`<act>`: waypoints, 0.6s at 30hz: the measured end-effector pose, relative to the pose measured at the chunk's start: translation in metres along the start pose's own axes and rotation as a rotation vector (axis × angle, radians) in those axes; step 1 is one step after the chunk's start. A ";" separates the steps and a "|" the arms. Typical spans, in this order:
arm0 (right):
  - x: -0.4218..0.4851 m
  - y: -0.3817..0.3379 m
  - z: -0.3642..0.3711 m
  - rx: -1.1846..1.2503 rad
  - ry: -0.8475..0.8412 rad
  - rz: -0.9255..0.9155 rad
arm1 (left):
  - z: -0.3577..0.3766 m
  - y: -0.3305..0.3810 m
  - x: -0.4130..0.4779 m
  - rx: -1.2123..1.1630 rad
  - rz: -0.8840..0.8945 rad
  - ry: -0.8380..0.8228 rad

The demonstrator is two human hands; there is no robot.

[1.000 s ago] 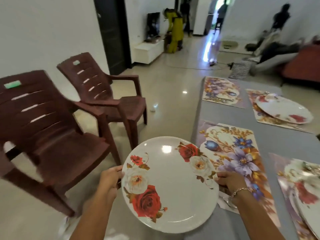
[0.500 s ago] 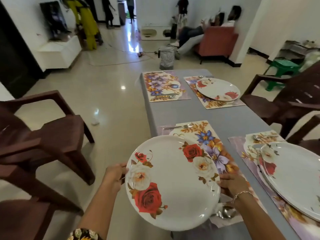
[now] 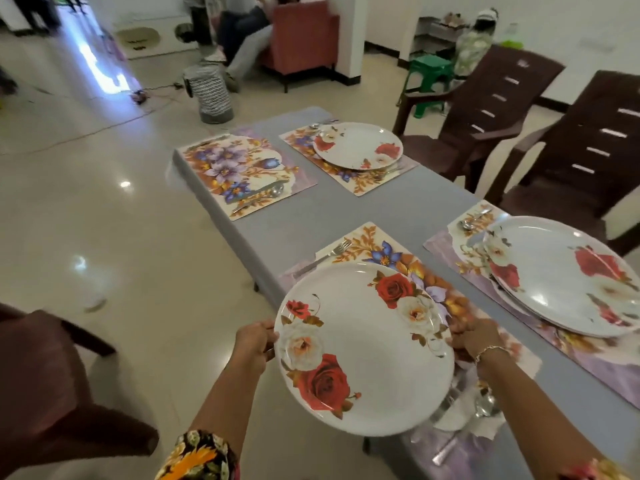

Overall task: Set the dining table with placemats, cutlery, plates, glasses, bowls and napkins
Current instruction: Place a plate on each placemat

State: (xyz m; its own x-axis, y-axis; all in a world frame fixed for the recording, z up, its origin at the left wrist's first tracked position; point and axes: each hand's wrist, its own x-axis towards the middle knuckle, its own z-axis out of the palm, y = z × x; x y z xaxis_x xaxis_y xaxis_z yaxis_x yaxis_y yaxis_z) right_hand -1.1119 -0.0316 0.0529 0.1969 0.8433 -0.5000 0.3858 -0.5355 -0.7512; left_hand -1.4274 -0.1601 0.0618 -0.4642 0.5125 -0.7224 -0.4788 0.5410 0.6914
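A white plate with red and white roses hangs above the near left placemat, partly past the table's left edge. My left hand grips its left rim and my right hand grips its right rim. A fork lies at that mat's far end, and a spoon and knife show under the plate's near side. Rose plates sit on the near right mat and the far right mat. The far left placemat carries only cutlery.
The grey table runs away from me. Brown plastic chairs stand on the right and at the lower left. Beyond are a striped bin, a green stool, a red sofa with a seated person, and shiny tiled floor on the left.
The view has swung right along the table. The plate held in both hands has come further over the near left placemat.
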 end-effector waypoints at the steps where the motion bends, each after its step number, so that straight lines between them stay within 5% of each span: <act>1: 0.000 0.000 0.001 0.013 0.015 -0.006 | 0.001 0.003 0.004 0.014 0.000 -0.020; 14: 0.018 0.014 0.008 0.019 0.148 0.068 | 0.017 0.021 0.032 0.053 0.009 -0.114; 18: 0.005 0.012 -0.002 0.077 0.070 0.081 | 0.026 0.016 0.028 0.082 0.158 0.088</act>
State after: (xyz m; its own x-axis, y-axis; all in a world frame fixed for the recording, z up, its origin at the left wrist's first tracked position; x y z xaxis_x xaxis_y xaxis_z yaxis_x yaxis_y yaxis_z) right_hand -1.1048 -0.0337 0.0427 0.2883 0.7969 -0.5309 0.2965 -0.6015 -0.7419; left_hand -1.4287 -0.1198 0.0520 -0.5939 0.5368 -0.5993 -0.3345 0.5128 0.7907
